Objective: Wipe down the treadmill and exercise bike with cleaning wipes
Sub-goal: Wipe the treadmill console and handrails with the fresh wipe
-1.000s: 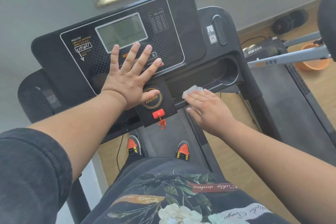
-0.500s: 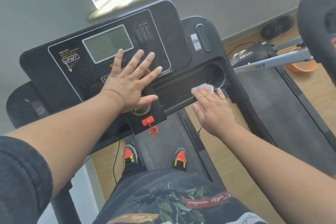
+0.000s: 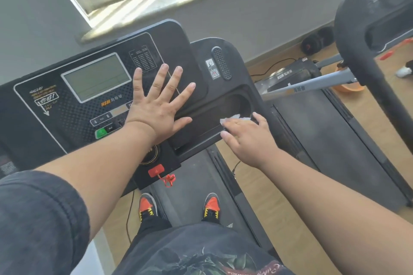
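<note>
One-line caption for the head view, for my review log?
Left hand flat on the treadmill console while right hand presses a white wipe along its tray.

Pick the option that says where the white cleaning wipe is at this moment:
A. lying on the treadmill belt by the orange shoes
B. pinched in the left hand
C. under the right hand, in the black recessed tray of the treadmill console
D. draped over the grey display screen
C: the white cleaning wipe pokes out from under the right hand, which presses it into the black recessed tray.
</note>
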